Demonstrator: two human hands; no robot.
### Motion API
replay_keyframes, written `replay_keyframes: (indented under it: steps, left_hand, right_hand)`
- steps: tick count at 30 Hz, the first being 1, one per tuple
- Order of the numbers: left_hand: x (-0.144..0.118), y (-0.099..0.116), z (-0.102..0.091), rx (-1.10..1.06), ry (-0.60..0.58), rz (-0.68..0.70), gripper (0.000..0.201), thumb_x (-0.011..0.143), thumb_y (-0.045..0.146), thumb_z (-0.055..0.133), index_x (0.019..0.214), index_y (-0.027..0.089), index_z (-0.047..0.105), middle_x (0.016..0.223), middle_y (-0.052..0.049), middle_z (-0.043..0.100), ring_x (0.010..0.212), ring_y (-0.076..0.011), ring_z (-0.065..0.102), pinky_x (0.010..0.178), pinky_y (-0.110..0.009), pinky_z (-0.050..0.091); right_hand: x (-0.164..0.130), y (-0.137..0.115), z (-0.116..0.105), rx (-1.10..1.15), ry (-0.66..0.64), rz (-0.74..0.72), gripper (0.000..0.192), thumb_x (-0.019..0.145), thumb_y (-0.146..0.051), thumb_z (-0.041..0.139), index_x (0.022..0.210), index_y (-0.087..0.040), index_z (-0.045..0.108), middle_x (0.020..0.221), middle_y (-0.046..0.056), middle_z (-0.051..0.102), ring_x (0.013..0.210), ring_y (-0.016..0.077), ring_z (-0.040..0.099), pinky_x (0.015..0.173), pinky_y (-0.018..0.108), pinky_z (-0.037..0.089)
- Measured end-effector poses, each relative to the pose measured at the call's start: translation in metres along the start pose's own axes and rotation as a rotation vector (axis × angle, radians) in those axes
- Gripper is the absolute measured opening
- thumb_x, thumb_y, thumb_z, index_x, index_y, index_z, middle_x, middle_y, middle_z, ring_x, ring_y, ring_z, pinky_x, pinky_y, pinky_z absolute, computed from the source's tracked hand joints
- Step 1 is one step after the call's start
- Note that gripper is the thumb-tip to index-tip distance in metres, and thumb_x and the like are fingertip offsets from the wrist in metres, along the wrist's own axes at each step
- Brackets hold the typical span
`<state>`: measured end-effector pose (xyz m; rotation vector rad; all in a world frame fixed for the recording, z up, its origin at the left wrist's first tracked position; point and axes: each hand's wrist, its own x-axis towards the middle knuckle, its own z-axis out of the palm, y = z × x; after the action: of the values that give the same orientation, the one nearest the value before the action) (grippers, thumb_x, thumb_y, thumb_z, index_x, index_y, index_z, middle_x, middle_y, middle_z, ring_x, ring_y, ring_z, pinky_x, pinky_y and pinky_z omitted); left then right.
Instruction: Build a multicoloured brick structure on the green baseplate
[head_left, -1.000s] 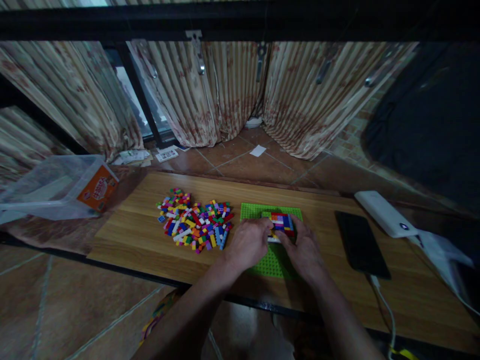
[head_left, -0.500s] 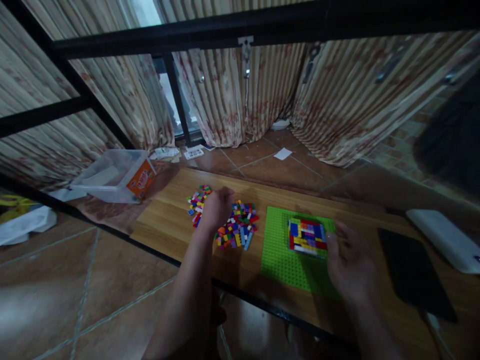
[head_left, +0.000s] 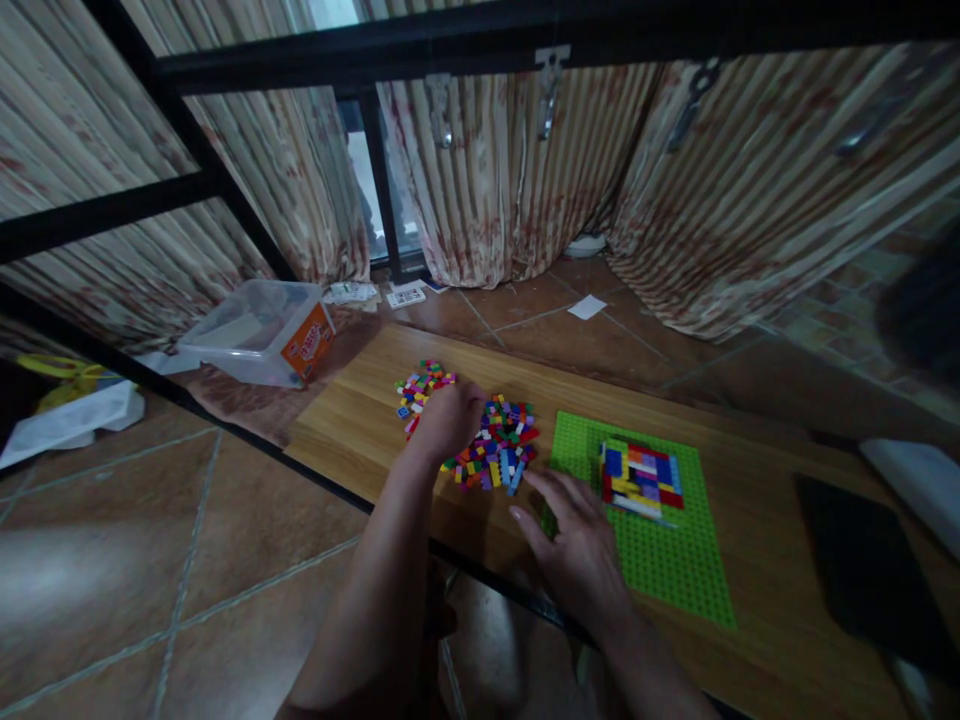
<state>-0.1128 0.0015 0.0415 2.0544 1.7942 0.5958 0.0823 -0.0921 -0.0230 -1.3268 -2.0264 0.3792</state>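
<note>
My left hand (head_left: 451,420) is over the pile of loose toy bricks (head_left: 499,440), its fingers curled in; whatever is between them is hidden. My right hand (head_left: 574,545) is open with fingers spread, its fingertips close to the pile's right end and beside the left edge of the green baseplate (head_left: 667,570). On that baseplate sits a low, roughly rectangular build of multicoloured bricks (head_left: 641,478), with neither hand touching it.
The wooden table (head_left: 352,410) carries a dark flat device (head_left: 862,560) and a white object (head_left: 915,490) at the right. Beyond the left end, a clear plastic box (head_left: 247,330) with an orange label stands on the floor. A black metal frame (head_left: 450,50) crosses above.
My right hand has left the side of the brick build, moving left to the pile's edge with fingers spread. My left hand stays over the pile. The camera view has turned slightly left.
</note>
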Motion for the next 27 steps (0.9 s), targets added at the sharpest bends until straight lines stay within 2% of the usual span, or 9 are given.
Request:
replay_keyframes:
  steps: [6,9,14,18,27]
  left_hand:
    - [0.001,0.006,0.005,-0.029,0.002,-0.027,0.024,0.084,0.012,0.045,0.069,0.016,0.063,0.064,-0.002,0.061,0.062,-0.0132,0.054,0.058,-0.022,0.034]
    - [0.001,0.006,0.007,-0.051,0.002,-0.014,0.023,0.084,0.012,0.047,0.07,0.016,0.064,0.067,-0.002,0.062,0.063,-0.0134,0.054,0.059,-0.022,0.035]
    - [0.0,0.005,0.006,-0.052,-0.012,0.006,0.023,0.084,0.013,0.047,0.066,0.015,0.062,0.061,-0.001,0.056,0.059,-0.0124,0.049,0.056,-0.022,0.032]
    - [0.001,0.006,0.006,-0.061,-0.023,0.018,0.024,0.084,0.013,0.047,0.065,0.015,0.062,0.062,-0.001,0.058,0.059,-0.0123,0.049,0.057,-0.022,0.032]
    - [0.004,0.009,0.018,-0.153,-0.054,0.108,0.024,0.086,0.014,0.046,0.082,0.015,0.07,0.076,-0.004,0.069,0.07,-0.0149,0.06,0.066,-0.023,0.041]
  right_hand:
    - [0.008,-0.005,0.024,-0.11,0.012,0.041,0.055,0.087,-0.045,0.059,0.133,-0.016,0.051,0.114,0.014,0.066,0.105,0.0332,0.058,0.09,0.05,0.045]
    - [0.01,-0.009,0.029,-0.141,0.029,0.071,0.052,0.089,-0.039,0.056,0.134,-0.015,0.049,0.109,0.014,0.067,0.102,0.0332,0.057,0.088,0.049,0.044]
    - [0.01,-0.011,0.03,-0.154,0.018,0.111,0.047,0.089,-0.029,0.052,0.134,-0.013,0.05,0.103,0.013,0.068,0.093,0.0295,0.058,0.086,0.046,0.044]
    - [0.011,-0.01,0.031,-0.143,0.058,0.107,0.04,0.09,-0.021,0.048,0.128,-0.012,0.056,0.096,0.012,0.068,0.091,0.0271,0.058,0.085,0.043,0.045]
    - [0.014,-0.008,0.016,-0.15,0.121,0.119,0.033,0.093,-0.017,0.042,0.121,-0.014,0.061,0.101,0.011,0.069,0.095,0.0242,0.06,0.084,0.038,0.047]
